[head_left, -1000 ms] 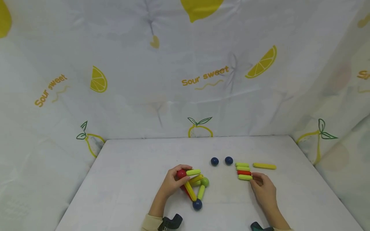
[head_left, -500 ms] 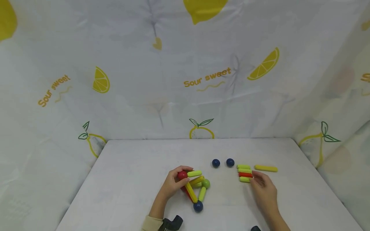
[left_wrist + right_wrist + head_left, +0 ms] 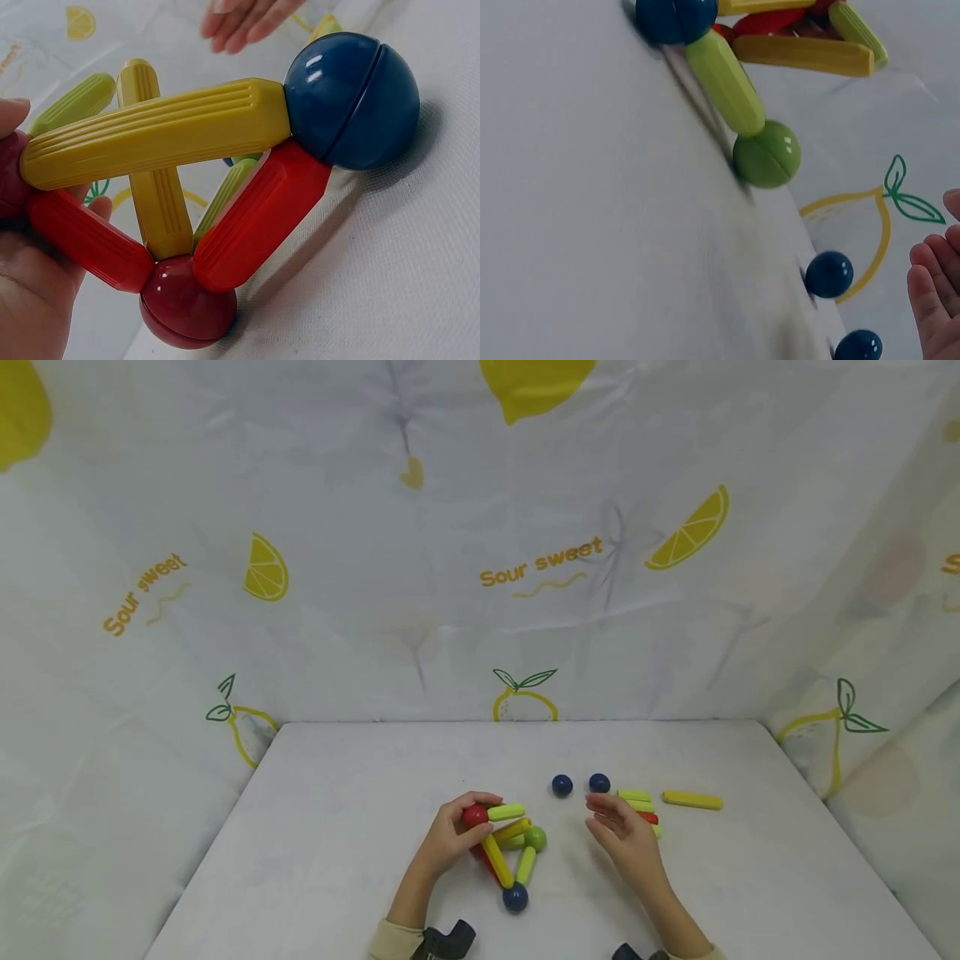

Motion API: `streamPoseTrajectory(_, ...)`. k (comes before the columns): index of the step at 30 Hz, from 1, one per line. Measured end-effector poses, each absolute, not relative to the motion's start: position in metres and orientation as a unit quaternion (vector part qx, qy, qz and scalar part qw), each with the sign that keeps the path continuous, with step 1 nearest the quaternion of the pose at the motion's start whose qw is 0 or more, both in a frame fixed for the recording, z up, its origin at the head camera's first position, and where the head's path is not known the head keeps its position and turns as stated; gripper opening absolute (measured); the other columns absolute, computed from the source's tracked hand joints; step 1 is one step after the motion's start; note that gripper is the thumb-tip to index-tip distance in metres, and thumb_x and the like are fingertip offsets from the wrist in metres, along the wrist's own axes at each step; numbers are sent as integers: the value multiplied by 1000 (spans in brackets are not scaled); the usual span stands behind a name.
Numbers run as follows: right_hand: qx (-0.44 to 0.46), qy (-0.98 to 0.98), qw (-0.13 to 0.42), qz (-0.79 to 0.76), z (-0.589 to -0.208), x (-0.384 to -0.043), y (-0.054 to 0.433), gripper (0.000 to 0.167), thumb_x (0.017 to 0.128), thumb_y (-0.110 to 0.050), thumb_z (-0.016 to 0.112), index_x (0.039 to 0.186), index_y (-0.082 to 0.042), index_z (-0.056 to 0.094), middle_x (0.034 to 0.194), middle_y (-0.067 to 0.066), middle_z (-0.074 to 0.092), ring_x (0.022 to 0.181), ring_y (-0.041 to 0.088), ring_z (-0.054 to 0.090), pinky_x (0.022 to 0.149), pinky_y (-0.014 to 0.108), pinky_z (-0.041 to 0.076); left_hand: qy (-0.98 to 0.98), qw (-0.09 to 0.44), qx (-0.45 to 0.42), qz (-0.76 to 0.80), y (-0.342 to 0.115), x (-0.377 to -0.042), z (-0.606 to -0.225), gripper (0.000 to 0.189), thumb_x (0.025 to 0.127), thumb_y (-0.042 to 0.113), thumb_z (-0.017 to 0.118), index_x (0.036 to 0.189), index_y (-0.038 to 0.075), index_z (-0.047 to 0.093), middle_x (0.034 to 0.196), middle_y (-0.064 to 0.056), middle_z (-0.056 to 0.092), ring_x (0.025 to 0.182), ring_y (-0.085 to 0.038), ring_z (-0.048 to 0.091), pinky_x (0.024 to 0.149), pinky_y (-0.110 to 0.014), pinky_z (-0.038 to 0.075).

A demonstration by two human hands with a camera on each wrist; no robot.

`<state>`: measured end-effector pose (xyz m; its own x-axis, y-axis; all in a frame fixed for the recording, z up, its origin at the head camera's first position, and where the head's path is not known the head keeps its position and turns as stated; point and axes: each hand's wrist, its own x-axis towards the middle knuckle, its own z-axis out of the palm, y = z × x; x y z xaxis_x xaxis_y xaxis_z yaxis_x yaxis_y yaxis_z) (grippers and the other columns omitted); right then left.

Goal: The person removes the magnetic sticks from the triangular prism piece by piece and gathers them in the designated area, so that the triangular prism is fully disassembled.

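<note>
My left hand (image 3: 450, 835) pinches a red ball (image 3: 475, 815) at the top corner of a frame built of balls and ribbed sticks. From that ball run a lime stick (image 3: 507, 812), a long yellow stick (image 3: 157, 131) and a red stick (image 3: 91, 240). A blue ball (image 3: 352, 101), a darker red ball (image 3: 187, 301) and a green ball (image 3: 767, 154) form lower corners. Another yellow stick (image 3: 161, 202) slants up from the darker red ball; its upper end is free. My right hand (image 3: 626, 843) hovers right of the frame, fingers extended, with nothing visible in it.
Two loose blue balls (image 3: 562, 786) lie behind on the white table (image 3: 337, 793). Beside them is a row of short lime sticks (image 3: 635, 795) and a red stick (image 3: 649, 818), partly hidden by my right hand. A yellow stick (image 3: 692, 800) lies further right.
My right hand has left the row of short sticks and moved left toward the frame. The left hand keeps its hold on the red ball. The head view has shifted slightly.
</note>
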<state>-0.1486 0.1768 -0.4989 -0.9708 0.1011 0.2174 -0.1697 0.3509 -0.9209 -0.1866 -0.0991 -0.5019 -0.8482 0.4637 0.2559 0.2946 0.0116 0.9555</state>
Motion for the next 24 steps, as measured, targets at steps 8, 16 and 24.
streamPoseTrajectory(8, 103, -775, 73, 619, -495, -160, 136, 35, 88, -14, 67, 120, -3, 57, 121, 15, 62, 113, 22, 60, 92, 16, 46, 701, 58, 273, 657, -99, -187, -503, 31, 89, 4, 53, 120, 2, 57, 124, -20, 58, 111, -43, 52, 92, -20, 48)
streamPoseTrajectory(16, 131, -759, 48, 636, -488, -161, 115, 33, 88, -14, 67, 118, -2, 58, 119, 14, 63, 111, 25, 61, 92, 21, 49, 699, 68, 276, 657, -97, -173, -474, 32, 87, -7, 50, 119, -10, 53, 123, -30, 55, 108, -54, 47, 90, -18, 48)
streamPoseTrajectory(24, 125, -757, 24, 642, -487, -164, 105, 31, 87, -10, 67, 117, -2, 59, 117, 13, 62, 106, 26, 63, 89, 22, 51, 701, 69, 275, 655, -97, -172, -470, 33, 88, -7, 49, 120, -13, 51, 122, -31, 55, 104, -55, 48, 86, -17, 49)
